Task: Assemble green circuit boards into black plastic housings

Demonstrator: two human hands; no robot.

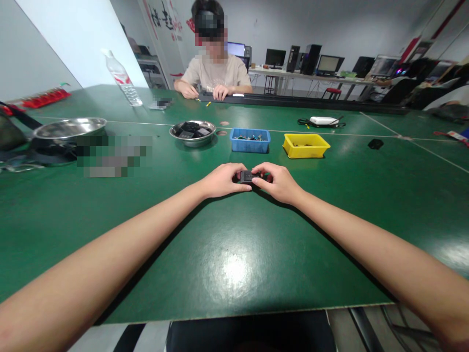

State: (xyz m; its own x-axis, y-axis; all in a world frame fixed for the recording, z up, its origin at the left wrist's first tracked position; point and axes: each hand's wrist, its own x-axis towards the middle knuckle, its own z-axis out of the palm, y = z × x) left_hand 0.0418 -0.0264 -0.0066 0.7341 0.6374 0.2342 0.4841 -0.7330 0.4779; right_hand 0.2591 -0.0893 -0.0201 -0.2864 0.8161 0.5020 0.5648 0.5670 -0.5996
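A small black rectangular plastic part [247, 176] sits between my two hands, low over the green table [234, 234]. My left hand [224, 180] grips its left end with thumb and fingers. On its right end, my right hand [277, 182] has thumb and fingertips closed on the part, covering some of its top. Beyond the hands stand a blue bin [250, 141] with small metallic pieces inside and a yellow bin [306, 146] with some small dark pieces. Left of these is a metal bowl [193, 142] of black parts.
A larger metal bowl [69, 128] stands at the left, with a water bottle [123, 80] behind it. Another person [220, 73] sits across the table, hands at a long black bar [293, 101]. A white power strip [324, 121] and a black piece [375, 143] lie at right.
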